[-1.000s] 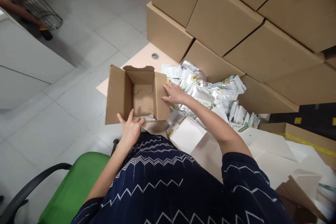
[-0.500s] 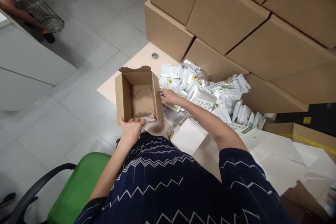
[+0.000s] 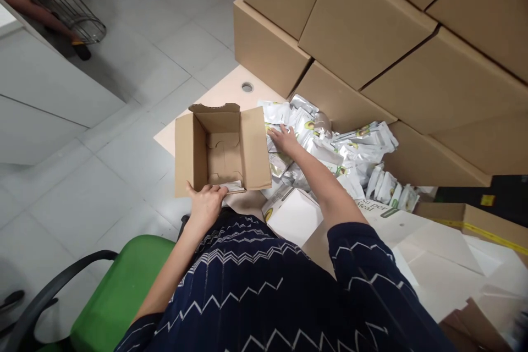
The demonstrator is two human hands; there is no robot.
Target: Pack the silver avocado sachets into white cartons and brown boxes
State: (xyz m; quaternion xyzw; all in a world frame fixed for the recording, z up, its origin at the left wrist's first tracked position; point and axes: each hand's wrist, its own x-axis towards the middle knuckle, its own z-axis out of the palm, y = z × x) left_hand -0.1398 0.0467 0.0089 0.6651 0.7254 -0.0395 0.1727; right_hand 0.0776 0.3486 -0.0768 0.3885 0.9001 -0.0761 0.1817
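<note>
An open cardboard box stands near the table's left edge, its side flaps folded outward and its inside showing. My left hand grips the box's near edge, fingers over the rim, where a small white piece shows. Over the heap of silver-white food pouches to the right of the box lies my right hand, fingers spread on the pouches. Some pouches bear an avocado picture. A white printed carton sits close to my body, below the heap.
Large cardboard boxes are stacked behind the pouches. White flattened cartons lie at the right. A green chair stands at my left. Across the floor, a person's leg shows beside a wire basket.
My right hand has moved from beside the box's right flap, up and right onto the pouches. The box's side flaps now spread wider. My left hand keeps its hold.
</note>
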